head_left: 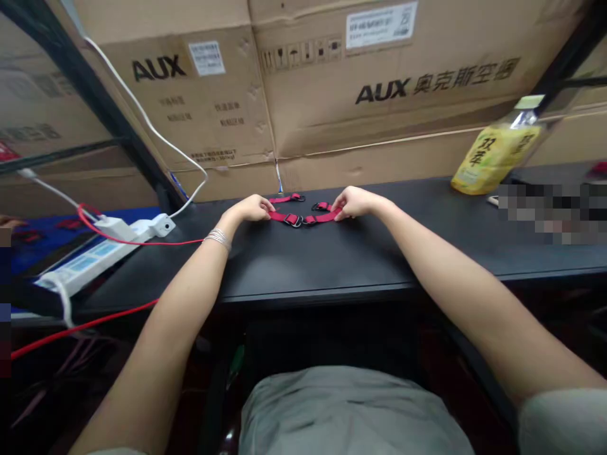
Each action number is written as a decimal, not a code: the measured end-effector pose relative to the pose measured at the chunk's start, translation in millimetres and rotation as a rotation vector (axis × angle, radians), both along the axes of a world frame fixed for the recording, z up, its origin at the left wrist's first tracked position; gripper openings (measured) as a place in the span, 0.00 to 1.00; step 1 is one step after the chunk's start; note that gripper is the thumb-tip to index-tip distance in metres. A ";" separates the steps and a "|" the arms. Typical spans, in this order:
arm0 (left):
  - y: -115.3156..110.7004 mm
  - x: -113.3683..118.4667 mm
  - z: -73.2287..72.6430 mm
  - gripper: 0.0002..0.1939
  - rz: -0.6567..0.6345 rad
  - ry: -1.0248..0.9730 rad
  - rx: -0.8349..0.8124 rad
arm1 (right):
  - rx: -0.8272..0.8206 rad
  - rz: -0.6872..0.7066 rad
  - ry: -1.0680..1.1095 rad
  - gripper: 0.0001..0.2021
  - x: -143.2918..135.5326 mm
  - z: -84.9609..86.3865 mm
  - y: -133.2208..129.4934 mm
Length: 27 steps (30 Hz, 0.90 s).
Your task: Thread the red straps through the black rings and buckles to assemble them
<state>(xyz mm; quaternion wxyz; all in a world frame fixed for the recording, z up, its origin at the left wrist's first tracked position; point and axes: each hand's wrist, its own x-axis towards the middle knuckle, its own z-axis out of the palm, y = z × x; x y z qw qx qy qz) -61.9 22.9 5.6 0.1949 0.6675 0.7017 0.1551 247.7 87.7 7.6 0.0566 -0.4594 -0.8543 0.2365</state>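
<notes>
"Red strapping (pixel 279 217), two visible lengths: location on the worktop (pixel 332 259), close to its back edge, well apart from the front edge. State of hands?"

"Left hand (pixel 255 207): narrow, fingertips pinching the left length at its bend. Right hand (pixel 355 202): likewise narrow, pinching the right length."

"Hardware?"

"Black buckle (pixel 293 220) at the middle, between the hands, beside the inner end of the right length. Cannot tell whether the two are linked. Other black fittings lie nearer the back edge."

"Handling, in my judgement?"

"Light, even pull from both sides; webbing flat, no twist. Excess tension could lift the buckle or slide the fittings. Pinch at the bends, fingers off the hardware, so the join can be read."

"Hazards?"

"Red cable (pixel 142 242) passes by the left wrist, so a wide sweep could snag. Bottle (pixel 493 155) stands by the back edge, towards the right corner, well apart from the right hand."
</notes>
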 end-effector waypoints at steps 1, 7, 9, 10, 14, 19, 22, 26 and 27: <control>0.1 -0.4 0.0 0.17 0.009 0.006 0.002 | 0.005 -0.003 0.002 0.20 0.0 0.0 0.2; 1.9 -5.2 -3.2 0.15 0.089 0.081 -0.007 | -0.056 -0.029 0.020 0.16 -0.4 -0.4 -1.5; 2.4 -6.3 -4.3 0.15 0.094 0.086 -0.004 | -0.066 -0.050 0.020 0.16 -0.7 -0.9 -1.4; 2.6 -6.6 -4.5 0.15 0.090 0.089 0.005 | -0.054 -0.056 0.018 0.16 -0.8 -1.2 -1.0; 2.6 -6.2 -4.3 0.14 0.052 0.082 0.038 | 0.055 -0.076 -0.024 0.16 -0.8 -2.7 2.6; 4.0 -5.6 -5.4 0.14 -0.007 0.054 0.042 | 0.106 -0.081 -0.018 0.16 1.6 -5.7 8.7; 4.9 -6.3 -6.4 0.15 -0.020 0.053 0.039 | 0.103 -0.084 -0.016 0.17 3.9 -7.8 13.0; 4.0 -5.9 -5.6 0.15 -0.037 0.057 0.027 | 0.094 -0.087 -0.010 0.16 6.7 -8.9 17.1; 3.5 -5.5 -5.2 0.15 -0.042 0.057 0.028 | 0.097 -0.088 -0.010 0.16 7.4 -8.8 17.7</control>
